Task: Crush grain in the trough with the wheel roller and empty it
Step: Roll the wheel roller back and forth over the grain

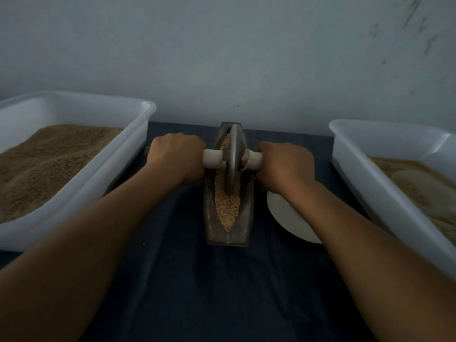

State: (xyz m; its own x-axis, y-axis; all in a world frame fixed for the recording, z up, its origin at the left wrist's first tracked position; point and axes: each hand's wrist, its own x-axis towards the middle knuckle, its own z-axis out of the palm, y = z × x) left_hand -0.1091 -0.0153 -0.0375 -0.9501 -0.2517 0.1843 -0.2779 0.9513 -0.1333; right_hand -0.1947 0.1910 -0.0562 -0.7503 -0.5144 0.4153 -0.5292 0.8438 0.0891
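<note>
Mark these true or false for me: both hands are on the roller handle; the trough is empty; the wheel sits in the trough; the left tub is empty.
1. Both hands, left hand and right hand, grip the roller handle: true.
2. The trough is empty: false, it holds grain.
3. The wheel sits in the trough: true.
4. The left tub is empty: false, it holds brown meal.

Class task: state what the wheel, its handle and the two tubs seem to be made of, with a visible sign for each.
Wheel: probably metal, dull grey with a thin rim. Handle: pale and matte, maybe wood or plastic; unclear. Left tub and right tub: white, slightly translucent plastic, with smooth moulded rims.
</note>
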